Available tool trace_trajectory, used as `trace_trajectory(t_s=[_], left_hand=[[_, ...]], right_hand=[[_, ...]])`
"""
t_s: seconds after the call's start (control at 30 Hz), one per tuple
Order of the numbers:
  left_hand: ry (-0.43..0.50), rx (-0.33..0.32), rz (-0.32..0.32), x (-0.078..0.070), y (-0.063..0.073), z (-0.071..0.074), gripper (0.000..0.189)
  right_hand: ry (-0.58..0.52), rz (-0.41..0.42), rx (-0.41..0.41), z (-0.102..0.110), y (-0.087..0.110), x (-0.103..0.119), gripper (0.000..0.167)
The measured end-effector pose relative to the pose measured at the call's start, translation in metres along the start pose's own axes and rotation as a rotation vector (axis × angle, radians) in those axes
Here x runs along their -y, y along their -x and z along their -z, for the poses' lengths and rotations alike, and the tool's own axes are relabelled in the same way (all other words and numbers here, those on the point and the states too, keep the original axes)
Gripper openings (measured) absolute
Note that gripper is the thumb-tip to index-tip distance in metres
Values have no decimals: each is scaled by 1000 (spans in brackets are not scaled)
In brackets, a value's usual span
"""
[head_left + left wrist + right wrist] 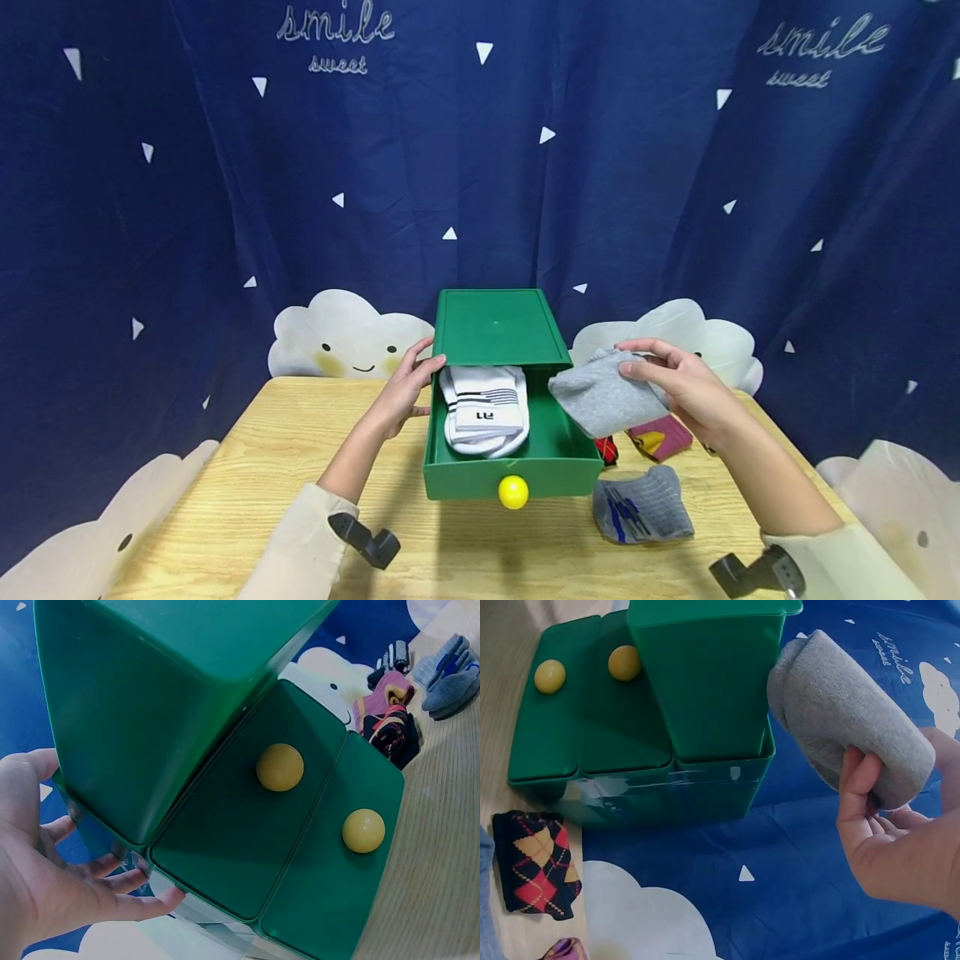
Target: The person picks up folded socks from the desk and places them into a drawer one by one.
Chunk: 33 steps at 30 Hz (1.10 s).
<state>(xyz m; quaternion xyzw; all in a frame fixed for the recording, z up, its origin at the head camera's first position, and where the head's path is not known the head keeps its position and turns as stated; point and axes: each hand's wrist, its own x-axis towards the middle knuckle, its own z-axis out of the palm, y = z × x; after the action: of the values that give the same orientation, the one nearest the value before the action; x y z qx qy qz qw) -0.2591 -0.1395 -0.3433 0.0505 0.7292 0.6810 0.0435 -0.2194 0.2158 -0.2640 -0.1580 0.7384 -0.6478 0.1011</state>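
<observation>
My right hand (686, 387) pinches a folded light grey sock (611, 392) beside the right edge of an open green drawer (551, 433). In the right wrist view the grey sock (847, 712) is rolled over itself, with fingers and thumb on its lower end. White socks (487, 412) with black stripes lie in the drawer's left half. My left hand (405, 392) rests against the left side of the green drawer cabinet (498, 325). The left wrist view shows its fingers spread and straight along the cabinet's side. A yellow ball knob (513, 492) sits on the drawer front.
Grey socks with blue marks (645, 507) lie on the wooden table (285, 467), right of the drawer. Behind them are pink and yellow socks (660, 435) and argyle socks (536, 862). Two closed drawers with yellow knobs (280, 766) sit below the open one. A blue curtain (495, 167) hangs behind.
</observation>
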Motion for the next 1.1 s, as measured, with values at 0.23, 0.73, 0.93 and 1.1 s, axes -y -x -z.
trace_trajectory(t_s=[0.23, 0.73, 0.93, 1.1], left_hand=[[0, 0, 1, -1, 0, 0, 61], [-3, 3, 5, 1, 1, -1, 63], [6, 4, 4, 2, 1, 0, 63], [4, 7, 1, 1, 0, 1, 64]], right_hand=[[7, 9, 1, -2, -1, 7, 20], [235, 19, 116, -29, -14, 3, 38], [418, 90, 182, -41, -20, 1, 35], [547, 142, 242, -49, -24, 3, 28]])
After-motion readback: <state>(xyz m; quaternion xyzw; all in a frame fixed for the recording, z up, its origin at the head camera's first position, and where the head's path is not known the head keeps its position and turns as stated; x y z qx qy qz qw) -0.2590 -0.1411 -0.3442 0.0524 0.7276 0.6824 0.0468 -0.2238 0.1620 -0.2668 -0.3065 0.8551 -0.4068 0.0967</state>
